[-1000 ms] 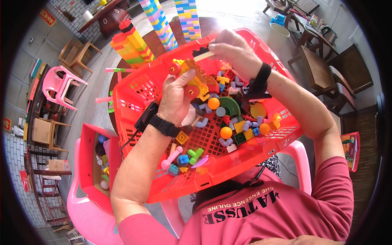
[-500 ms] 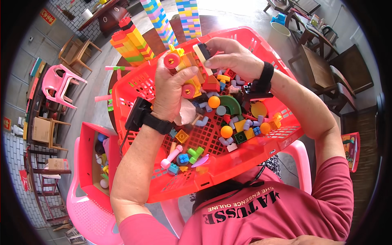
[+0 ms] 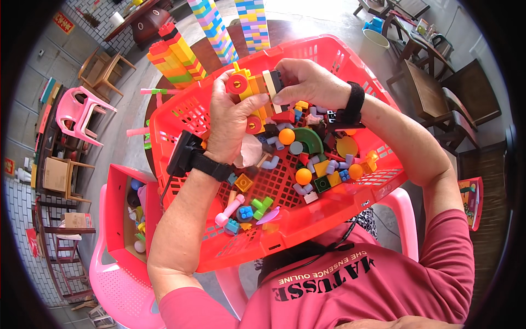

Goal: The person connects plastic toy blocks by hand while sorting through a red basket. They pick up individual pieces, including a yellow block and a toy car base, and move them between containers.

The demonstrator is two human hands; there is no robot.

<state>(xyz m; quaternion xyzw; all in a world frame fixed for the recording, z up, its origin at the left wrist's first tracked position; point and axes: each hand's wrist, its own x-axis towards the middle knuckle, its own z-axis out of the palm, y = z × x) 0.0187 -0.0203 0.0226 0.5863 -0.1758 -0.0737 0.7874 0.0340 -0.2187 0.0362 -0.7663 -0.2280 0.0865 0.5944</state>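
Observation:
Over the red basket [image 3: 323, 227], my left hand [image 3: 226, 123] is closed around a yellow-orange block car [image 3: 247, 83] with red wheels. My right hand [image 3: 318, 82] pinches a white brick [image 3: 272, 86] and a black brick [image 3: 277, 78] at the car's right end; they look pressed against it, though my fingers hide part of the joint. Below the hands, the basket holds loose blocks, orange balls [image 3: 303, 176], a green curved piece [image 3: 309, 141], grey-blue bent pieces [image 3: 271, 163] and a pink stick-shaped piece [image 3: 230, 210].
Tall block towers [image 3: 212, 33] stand on the round table [image 3: 285, 30] beyond the basket. A red box of toys [image 3: 118, 214] rests on a pink chair [image 3: 120, 285] at my left. Wooden chairs and tables [image 3: 419, 90] stand at the right.
The white and black bricks, tilted before, now line up straight against the car's end. My right hand has come slightly down, and the car has turned a little.

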